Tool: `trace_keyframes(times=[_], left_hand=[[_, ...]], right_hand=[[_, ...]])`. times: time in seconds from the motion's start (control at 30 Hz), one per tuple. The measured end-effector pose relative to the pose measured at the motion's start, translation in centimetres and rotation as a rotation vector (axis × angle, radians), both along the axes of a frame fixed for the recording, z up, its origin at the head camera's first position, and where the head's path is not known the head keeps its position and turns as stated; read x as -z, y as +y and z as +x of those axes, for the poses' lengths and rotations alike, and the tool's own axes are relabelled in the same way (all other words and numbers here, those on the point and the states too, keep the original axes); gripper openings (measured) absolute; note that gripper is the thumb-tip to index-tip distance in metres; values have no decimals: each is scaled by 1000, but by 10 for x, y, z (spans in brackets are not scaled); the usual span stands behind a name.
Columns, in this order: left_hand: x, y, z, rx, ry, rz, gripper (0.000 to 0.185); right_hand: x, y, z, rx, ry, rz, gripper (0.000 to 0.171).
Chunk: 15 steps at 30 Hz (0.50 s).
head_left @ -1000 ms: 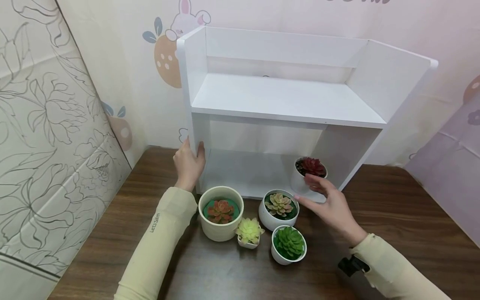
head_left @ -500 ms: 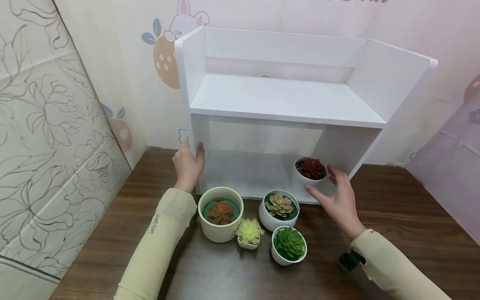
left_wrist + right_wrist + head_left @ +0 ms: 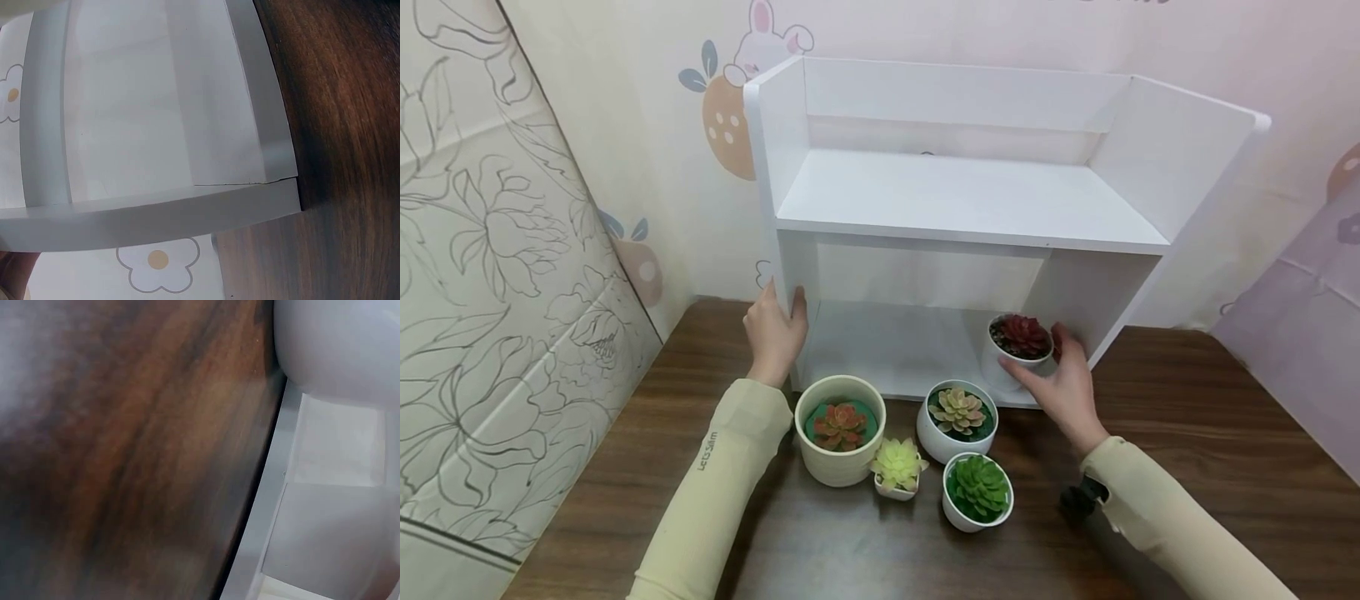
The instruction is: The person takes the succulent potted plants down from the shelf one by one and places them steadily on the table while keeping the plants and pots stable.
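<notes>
My left hand [image 3: 775, 337] grips the left side panel of a white two-tier shelf [image 3: 955, 196], thumb inside and fingers outside. In the left wrist view that panel's front edge [image 3: 150, 222] crosses low, with a bit of finger at the corner. A white pot with a dark red succulent [image 3: 1024, 336] stands upright at the right end of the lower tier. My right hand [image 3: 1063, 387] holds this pot, thumb on its front and fingers round its right side. Blurred in the right wrist view, part of a white pot [image 3: 340, 350] shows at the shelf's front edge.
Before the shelf on the brown wooden table [image 3: 842, 550] stand a cream pot with a reddish succulent [image 3: 840, 467], a small yellow-green succulent [image 3: 898, 464], a white pot with a pinkish-green succulent [image 3: 957, 437] and a white pot with a green succulent [image 3: 976, 492]. Patterned walls rise behind and left.
My right hand has moved from in front of the red succulent's pot to its right side and closed round it. The left hand stays on the panel.
</notes>
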<state>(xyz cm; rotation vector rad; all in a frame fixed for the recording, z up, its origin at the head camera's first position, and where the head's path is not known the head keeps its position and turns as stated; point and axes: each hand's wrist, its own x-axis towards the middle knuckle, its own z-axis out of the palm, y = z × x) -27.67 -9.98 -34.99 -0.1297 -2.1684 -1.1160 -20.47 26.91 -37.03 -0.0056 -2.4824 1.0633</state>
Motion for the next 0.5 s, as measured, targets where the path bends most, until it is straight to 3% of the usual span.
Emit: trace_keyframes(times=[0.27,0.5], left_hand=[[2,0,-1,2,-3,2,31],[2,0,-2,4,7,1,32]], right_hand=[[4,1,-8,42,-119,-34,98],[4,-1,-12,60,-129,-47,98]])
